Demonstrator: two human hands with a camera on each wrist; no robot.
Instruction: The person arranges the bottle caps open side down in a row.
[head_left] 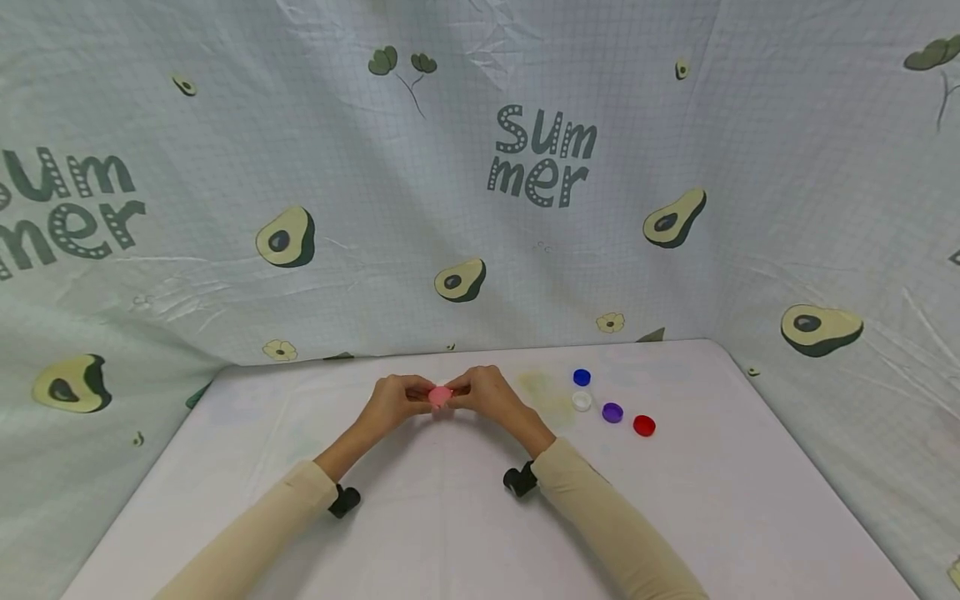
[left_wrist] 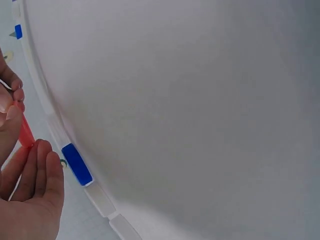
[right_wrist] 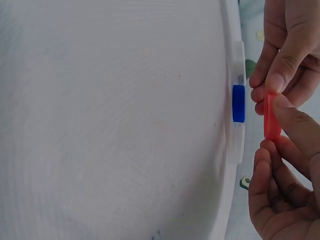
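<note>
Above the far middle of the white table, both hands hold one small pink disc (head_left: 440, 396) between them. Seen edge-on in the right wrist view, the disc (right_wrist: 271, 117) looks thin and flat. My left hand (head_left: 398, 398) pinches it from the left between thumb and fingers. From the right, my right hand (head_left: 489, 393) pinches the opposite side, its thumb pressed on the face of the disc. In the left wrist view the left hand (left_wrist: 37, 187) is partly cut off by the frame edge. Whether the disc is a cap or some other piece, I cannot tell.
Right of the hands lie a blue cap-like disc (head_left: 582, 377), a white one (head_left: 582, 401), a purple one (head_left: 612, 412) and a red one (head_left: 644, 426). A patterned cloth (head_left: 375, 208) hangs behind. Blue-and-white clips (right_wrist: 238, 104) sit along the table's edge.
</note>
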